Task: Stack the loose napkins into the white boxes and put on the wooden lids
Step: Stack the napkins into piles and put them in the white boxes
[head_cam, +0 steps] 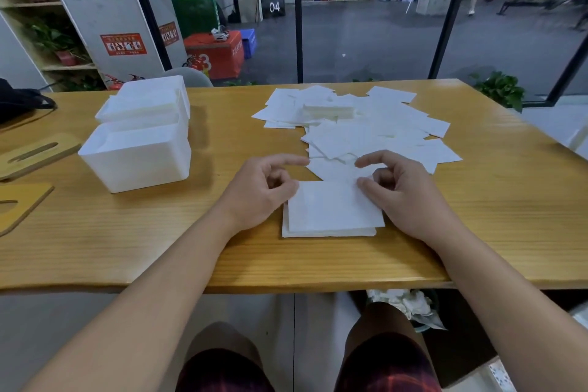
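A small stack of white napkins [332, 212] lies on the wooden table [159, 248] in front of me. My left hand [261, 191] touches the stack's left far corner, its forefinger stretched out and the other fingers loosely curled. My right hand [401, 191] rests at the stack's right far corner, its thumb on the top napkin. Beyond them spreads a heap of loose napkins [359, 127]. Three white boxes [136, 156] stand at the left, the nearest one by my left forearm. Two wooden lids [35, 153] with slots lie at the far left.
A second wooden lid [19, 205] sits at the table's left edge. A black bag [19, 102] lies at the back left. Glass panels rise behind the table. A bin with crumpled paper [407, 305] stands under the table by my right knee.
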Motion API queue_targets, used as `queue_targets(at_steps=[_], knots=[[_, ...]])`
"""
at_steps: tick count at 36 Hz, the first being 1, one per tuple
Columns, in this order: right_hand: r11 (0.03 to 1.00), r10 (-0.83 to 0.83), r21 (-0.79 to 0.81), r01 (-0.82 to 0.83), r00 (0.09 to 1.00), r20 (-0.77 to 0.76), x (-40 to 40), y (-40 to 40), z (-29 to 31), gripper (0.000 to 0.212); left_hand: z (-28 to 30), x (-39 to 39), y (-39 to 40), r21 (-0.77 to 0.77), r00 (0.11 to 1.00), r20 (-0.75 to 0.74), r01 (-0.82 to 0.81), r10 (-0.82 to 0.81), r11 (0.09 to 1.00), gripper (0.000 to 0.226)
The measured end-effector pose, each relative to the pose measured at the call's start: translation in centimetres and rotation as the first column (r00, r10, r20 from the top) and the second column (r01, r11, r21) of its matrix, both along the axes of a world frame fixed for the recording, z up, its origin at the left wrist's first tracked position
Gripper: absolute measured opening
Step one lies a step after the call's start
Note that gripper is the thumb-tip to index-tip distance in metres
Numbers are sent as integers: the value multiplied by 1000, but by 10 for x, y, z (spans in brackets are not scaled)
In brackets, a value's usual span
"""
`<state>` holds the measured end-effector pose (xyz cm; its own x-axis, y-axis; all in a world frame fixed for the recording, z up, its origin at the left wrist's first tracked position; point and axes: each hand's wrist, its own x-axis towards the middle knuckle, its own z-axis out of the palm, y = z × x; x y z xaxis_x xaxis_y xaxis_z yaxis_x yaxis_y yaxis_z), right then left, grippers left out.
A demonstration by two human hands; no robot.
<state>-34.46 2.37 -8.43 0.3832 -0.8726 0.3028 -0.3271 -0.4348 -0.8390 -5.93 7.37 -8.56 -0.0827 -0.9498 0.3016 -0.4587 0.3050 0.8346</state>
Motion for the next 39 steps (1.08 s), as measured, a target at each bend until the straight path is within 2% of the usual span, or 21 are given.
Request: queue_targets(at_steps=[4,9,16,19,21,24,31,39], knots=[[1000,-4,-22,1,993,-116,2,1,-3,19,0,0,1,36,998,53,-31,29,999,36],[998,0,-54,-10,983,-186,3,2,-7,20,1,-3,4,57,989,138,-57,48,997,34],[995,-24,-100,4,981,-194,2,1,-10,20,-4,-5,5,11,958,280,-69,64,998,24],[982,-122,-160,99,982,-143,0,-4,-11,10,-8,-4,3,-8,940,328,-99,96,995,16],[968,-186,-198,152,969,-163,-4,-9,-11,16,-8,-4,3,-26,933,339,-117,119,993,10],[968,-198,-206,145,942,-269,-6,-13,-14,27,-5,-6,4,-48,936,324,-131,139,990,6],[983,-170,-126,137,934,-314,-2,-18,-15,4,-4,-9,6,-16,959,277,-62,64,998,13],[974,-196,-179,140,919,-342,9,-21,-14,13,-8,-7,3,-9,955,290,-60,60,998,14]])
